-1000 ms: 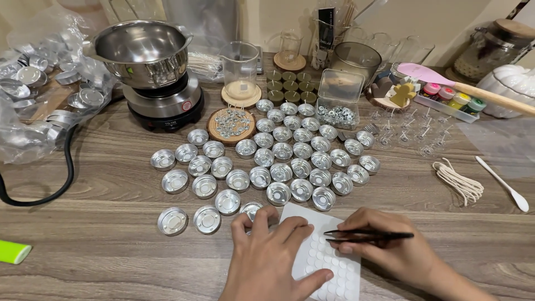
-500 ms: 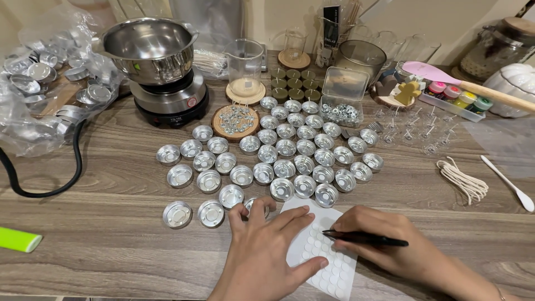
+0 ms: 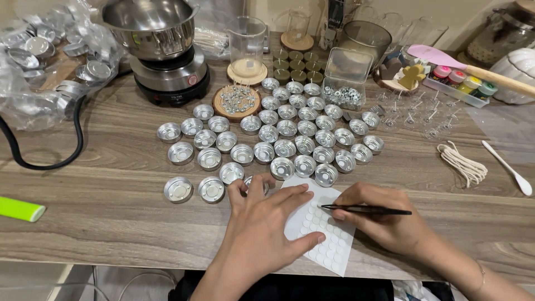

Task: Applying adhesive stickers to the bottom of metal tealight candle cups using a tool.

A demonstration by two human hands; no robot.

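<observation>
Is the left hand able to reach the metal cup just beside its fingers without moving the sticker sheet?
Probably yes. The left hand lies flat, palm on the white sticker sheet, and its fingertips already touch a metal cup at the near edge of the group. Nothing stands between them.

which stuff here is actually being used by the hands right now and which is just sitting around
In use:
left hand pressing down the white sticker sheet
right hand holding black tweezers, tip on the sheet
small metal cups in rows just above the sheet

Lying about:
steel pot on hot plate
coil of wick cord
white spoon
pink spatula
green object
</observation>
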